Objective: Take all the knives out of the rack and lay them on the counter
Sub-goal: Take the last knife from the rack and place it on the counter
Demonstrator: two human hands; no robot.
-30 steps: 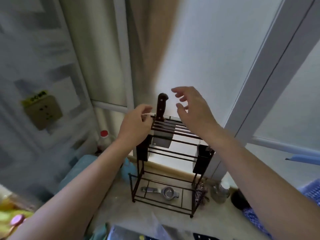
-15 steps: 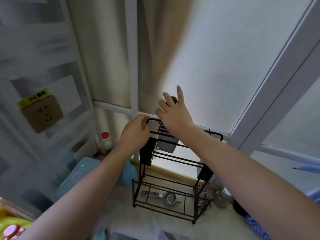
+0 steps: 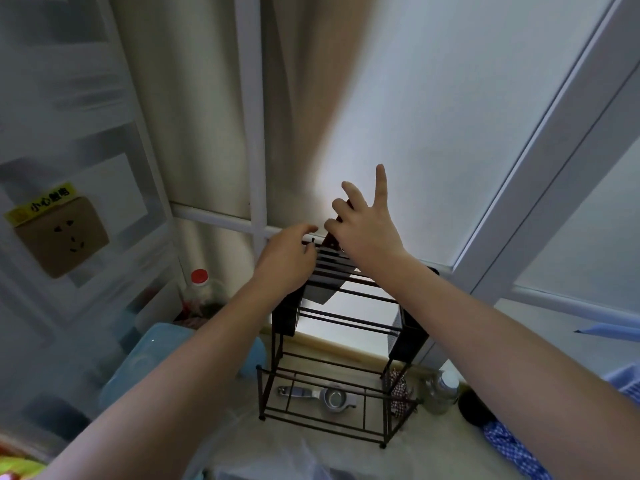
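Observation:
A dark metal wire rack (image 3: 347, 319) stands on the pale counter (image 3: 311, 452) against the window. A cleaver hangs in its top left slots, and its grey blade (image 3: 320, 293) shows through the bars. My right hand (image 3: 367, 230) covers the brown handle above the rack, with some fingers curled on it and the index finger pointing up. My left hand (image 3: 284, 261) grips the rack's top left corner. I see no other knife in the rack. The rest of the handle is hidden by my hand.
A metal squeezer (image 3: 329, 398) lies on the rack's bottom shelf. A red-capped bottle (image 3: 199, 282) and a blue tub (image 3: 152, 355) sit to the left, a small jar (image 3: 443, 389) and a blue checked cloth (image 3: 509, 448) to the right. A wall socket (image 3: 62, 233) is at far left.
My right hand came in from the right and closed over the cleaver's handle. The blade now sits tilted and a little higher in the slots. My left hand stayed on the rack.

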